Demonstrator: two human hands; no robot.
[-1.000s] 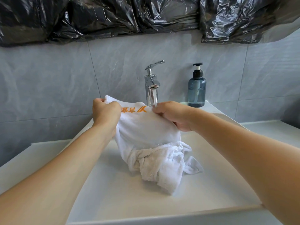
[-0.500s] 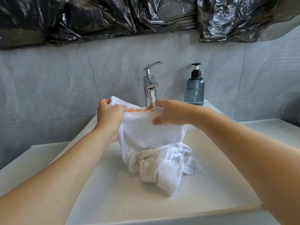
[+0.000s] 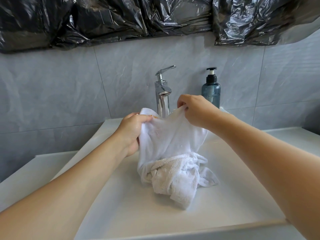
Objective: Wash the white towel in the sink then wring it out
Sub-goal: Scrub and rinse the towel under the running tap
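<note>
A white towel with orange lettering hangs from both hands over the white sink. Its lower part lies bunched on the basin floor. My left hand grips the towel's upper left edge, fingers curled round the cloth. My right hand pinches the upper right edge and holds it up just right of the chrome faucet. The top edge stretches between the hands under the spout. Whether water runs is hard to tell.
A blue pump soap bottle stands on the sink's back rim, right of the faucet. Grey tiled wall rises behind, with black plastic sheeting taped above. White counter flanks the basin.
My right hand has lifted from lying over the towel's top to pinching its edge higher and further right. My left hand has dropped slightly, and the orange lettering is now mostly folded out of sight.
</note>
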